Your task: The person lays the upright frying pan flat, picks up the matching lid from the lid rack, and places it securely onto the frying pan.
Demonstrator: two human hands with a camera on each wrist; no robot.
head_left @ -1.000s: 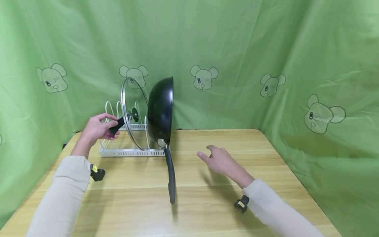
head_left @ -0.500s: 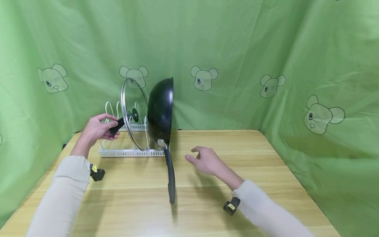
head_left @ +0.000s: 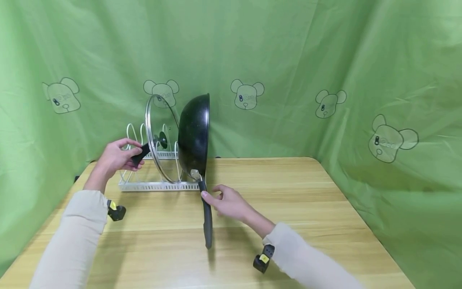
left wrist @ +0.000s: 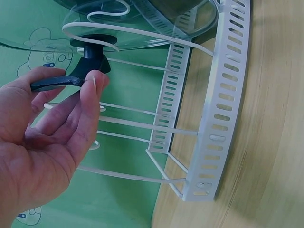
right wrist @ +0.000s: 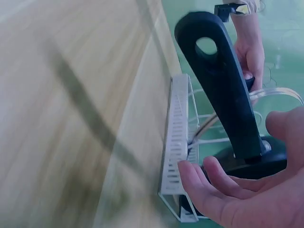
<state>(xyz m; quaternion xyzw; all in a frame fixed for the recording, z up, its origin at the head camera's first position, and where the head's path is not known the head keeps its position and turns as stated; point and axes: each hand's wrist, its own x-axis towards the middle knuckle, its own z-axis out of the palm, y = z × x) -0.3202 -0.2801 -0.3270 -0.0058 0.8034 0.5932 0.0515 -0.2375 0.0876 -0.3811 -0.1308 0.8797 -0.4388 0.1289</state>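
A glass lid [head_left: 149, 128] with a steel rim stands on edge in a white pot rack [head_left: 159, 186]. My left hand [head_left: 118, 158] pinches the lid's black handle [left wrist: 50, 82] between thumb and fingers. Right of the lid, a black wok [head_left: 193, 136] stands on its side in the rack, its long black handle [head_left: 207, 226] pointing toward me. Beside the upper part of that handle is my right hand [head_left: 231, 202]. In the right wrist view, its thumb and fingers are spread around the handle near the wok, not closed on it.
The rack's white wire dividers [head_left: 131, 132] rise left of the lid. Wooden tabletop [head_left: 281, 188] extends to the right and front. A green curtain [head_left: 288, 48] with bear-head drawings hangs behind and along the sides.
My right hand has moved left across the table to the wok's handle. The left hand stays on the lid's handle, and the lid and wok stay in place.
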